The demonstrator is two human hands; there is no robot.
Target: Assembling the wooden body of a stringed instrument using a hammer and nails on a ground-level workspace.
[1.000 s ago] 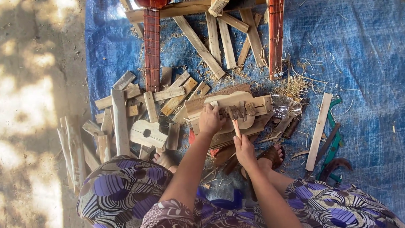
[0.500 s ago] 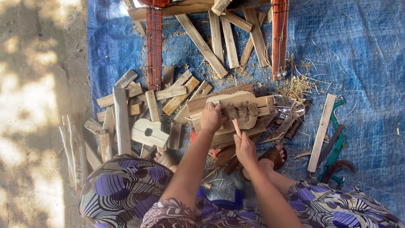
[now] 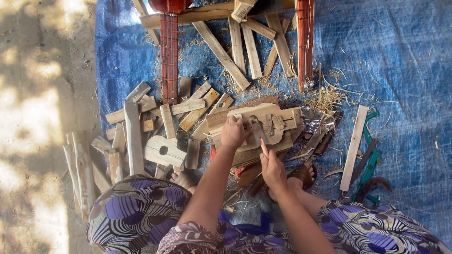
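Head view: left hand [image 3: 234, 133] fingers press the carved wooden piece [image 3: 263, 123]; right hand [image 3: 273, 170] fingers pinch a thin stick [image 3: 264, 151].

I see no labels, signs or screens here. Only package-like item: a crumpled clear plastic wrapper [image 3: 316, 126], glossy and see-through, lying on the blue tarp [image 3: 405, 70] well to the right of my left hand [image 3: 234, 133] fingers and up-right of my right hand [image 3: 273, 170] fingertips. Can't tell whether anything is inside it. Nothing printed is visible on it.
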